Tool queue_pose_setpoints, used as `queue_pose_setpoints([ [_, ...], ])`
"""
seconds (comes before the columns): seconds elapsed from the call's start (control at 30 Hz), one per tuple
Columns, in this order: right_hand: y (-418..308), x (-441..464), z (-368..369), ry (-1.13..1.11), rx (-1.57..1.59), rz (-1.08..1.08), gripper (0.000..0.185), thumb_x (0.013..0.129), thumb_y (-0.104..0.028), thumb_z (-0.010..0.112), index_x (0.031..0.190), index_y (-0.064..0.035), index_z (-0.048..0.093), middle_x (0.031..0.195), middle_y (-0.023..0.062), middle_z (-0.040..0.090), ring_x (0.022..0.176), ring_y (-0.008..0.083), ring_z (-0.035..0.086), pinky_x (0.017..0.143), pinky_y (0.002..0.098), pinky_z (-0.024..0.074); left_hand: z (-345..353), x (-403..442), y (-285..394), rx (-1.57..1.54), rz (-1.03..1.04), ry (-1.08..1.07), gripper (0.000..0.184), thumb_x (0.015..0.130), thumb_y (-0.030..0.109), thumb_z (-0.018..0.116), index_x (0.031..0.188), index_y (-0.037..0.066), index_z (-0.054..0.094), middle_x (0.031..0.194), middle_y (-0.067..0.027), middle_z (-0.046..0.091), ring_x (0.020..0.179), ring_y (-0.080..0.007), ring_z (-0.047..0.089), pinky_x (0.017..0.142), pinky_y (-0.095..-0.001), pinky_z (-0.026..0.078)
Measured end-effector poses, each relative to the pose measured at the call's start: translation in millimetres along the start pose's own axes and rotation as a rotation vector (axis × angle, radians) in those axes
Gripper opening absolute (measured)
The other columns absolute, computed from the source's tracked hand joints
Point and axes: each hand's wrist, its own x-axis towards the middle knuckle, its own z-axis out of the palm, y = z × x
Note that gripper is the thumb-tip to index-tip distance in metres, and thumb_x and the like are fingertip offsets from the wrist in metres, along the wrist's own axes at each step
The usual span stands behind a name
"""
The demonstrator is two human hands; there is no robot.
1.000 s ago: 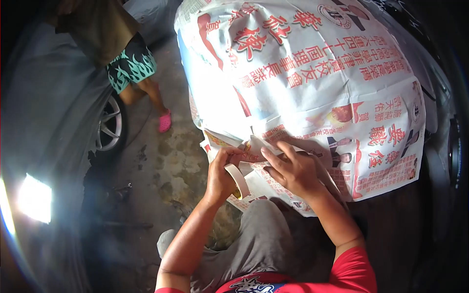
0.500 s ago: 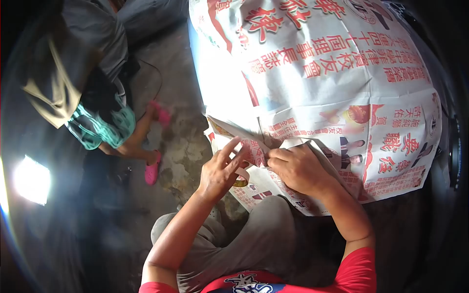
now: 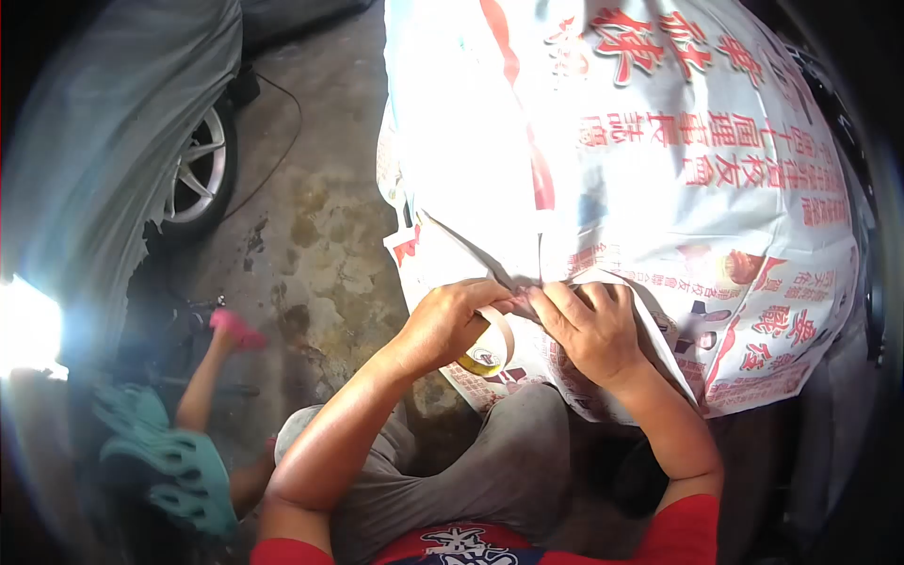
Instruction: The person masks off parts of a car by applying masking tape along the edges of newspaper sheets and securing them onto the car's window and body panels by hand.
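Note:
My left hand [image 3: 459, 323] is closed at the lower edge of the newspaper sheets [image 3: 640, 188], with a roll of masking tape [image 3: 507, 341] hanging from it. My right hand [image 3: 593, 330] presses beside it, its fingers bent and pinching the folded paper edge, fingertips nearly meeting those of my left hand. Printed with large red characters, the sheets cover a big rounded surface. A loose paper flap [image 3: 659, 330] sticks up to the right of my right hand.
A person in teal-patterned shorts [image 3: 179, 461] and a pink shoe [image 3: 237, 330] is at lower left. Behind stand a covered vehicle with a wheel [image 3: 202, 168] and a cable [image 3: 282, 146] on the stained floor. A bright lamp [image 3: 28, 325] shines at far left.
The other person has moved from upper left to lower left. My left hand opened its fingers, then closed again on the paper edge close to my right hand. The view has shifted.

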Motion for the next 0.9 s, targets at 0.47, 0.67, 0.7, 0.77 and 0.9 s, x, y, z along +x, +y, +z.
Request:
queue_pose_setpoints([
  [0.47,-10,13,-4,-0.114,0.119,0.129,0.010,0.082,-0.015,0.074,0.086,-0.0088,0.068,0.104,0.0017,0.059,0.082,0.0224,0.057,0.077,0.0414,0.0378,-3,-8,-37,0.158,0.161,0.250,0.040,0.074,-0.002,0.073,0.112,0.010,0.076,0.114,-0.0067,0.070,0.100,-0.0280,0.071,0.083,-0.0390,0.059],
  [0.67,-10,9,10,0.044,0.144,0.155,0.014,0.083,-0.013,0.076,0.094,-0.0145,0.068,0.104,-0.0014,0.057,0.080,0.0184,0.059,0.072,0.0385,0.0390,22,6,-31,0.021,0.009,0.504,0.029,0.085,0.016,0.084,0.098,0.004,0.060,0.092,-0.0115,0.065,0.078,-0.0329,0.068,0.067,-0.0409,0.055],
  [0.7,-9,8,8,0.000,0.086,0.118,0.017,0.083,-0.012,0.077,0.098,-0.0157,0.069,0.106,-0.0014,0.057,0.080,0.0181,0.059,0.071,0.0384,0.0393,27,8,-30,0.069,-0.017,0.508,0.034,0.085,0.016,0.085,0.099,0.005,0.056,0.095,-0.0129,0.063,0.076,-0.0339,0.066,0.066,-0.0414,0.055],
  [0.77,-9,9,6,-0.036,0.001,0.076,0.024,0.083,-0.012,0.077,0.106,-0.0172,0.071,0.108,-0.0017,0.056,0.080,0.0174,0.059,0.072,0.0381,0.0400,34,6,-28,0.083,0.013,0.614,0.033,0.083,0.014,0.085,0.100,0.007,0.058,0.099,-0.0117,0.061,0.078,-0.0352,0.066,0.064,-0.0435,0.055],
  [0.9,-6,4,3,-0.073,0.037,0.079,0.030,0.082,-0.010,0.075,0.111,-0.0167,0.074,0.108,-0.0019,0.055,0.085,0.0175,0.060,0.074,0.0375,0.0409,41,-10,-19,0.074,0.302,0.549,0.030,0.080,0.010,0.085,0.097,0.006,0.062,0.101,-0.0105,0.062,0.082,-0.0331,0.068,0.063,-0.0431,0.056],
])
